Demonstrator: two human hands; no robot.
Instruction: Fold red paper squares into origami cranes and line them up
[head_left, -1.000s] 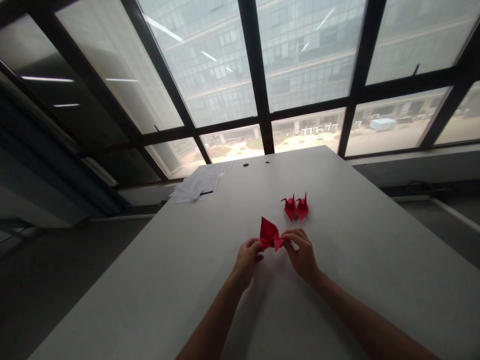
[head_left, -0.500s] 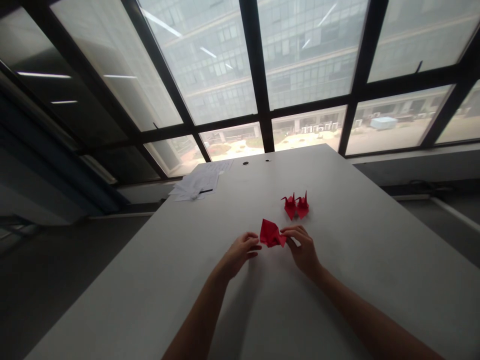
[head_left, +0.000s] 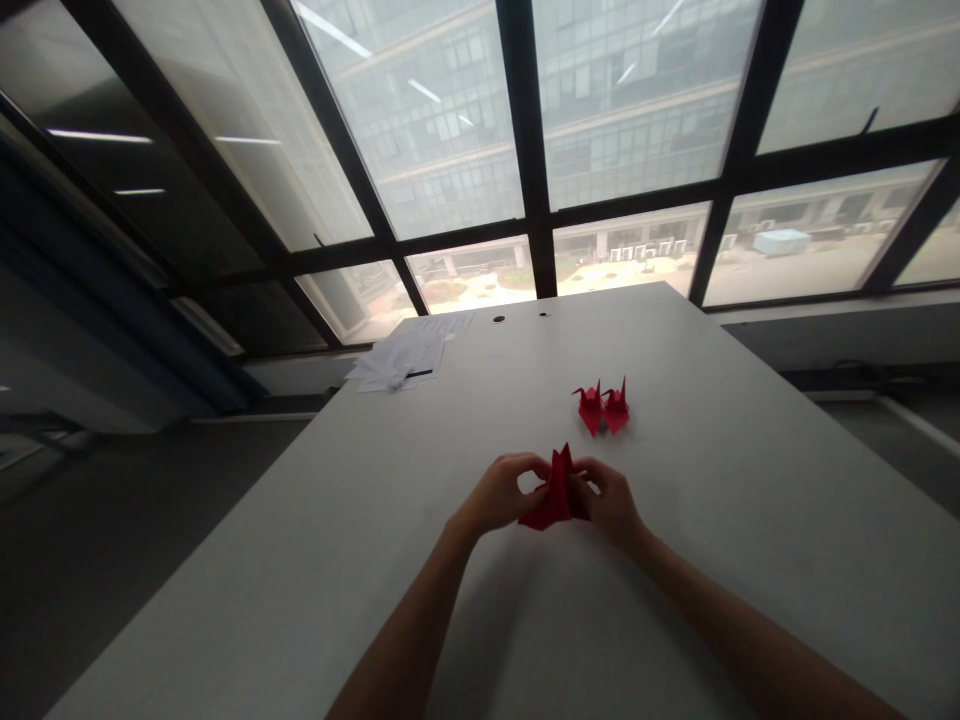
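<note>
A partly folded piece of red origami paper is between my hands, with two points sticking up and a flap spread at its lower left. My left hand pinches its left side between thumb and fingers. On the other side, my right hand grips the paper, its fingertips partly hidden behind the folds. Just beyond stand two finished-looking red paper cranes, a left crane and a right crane, side by side and close together.
The white table reaches to the windows. Loose paper sheets lie at its far left edge with a dark pen on them. Two small round holes show near the far edge. A blue curtain hangs at the left.
My left hand has come in from beside the red paper and taken hold of it. The paper has been turned so that its two points stand up. The view has shifted slightly.
</note>
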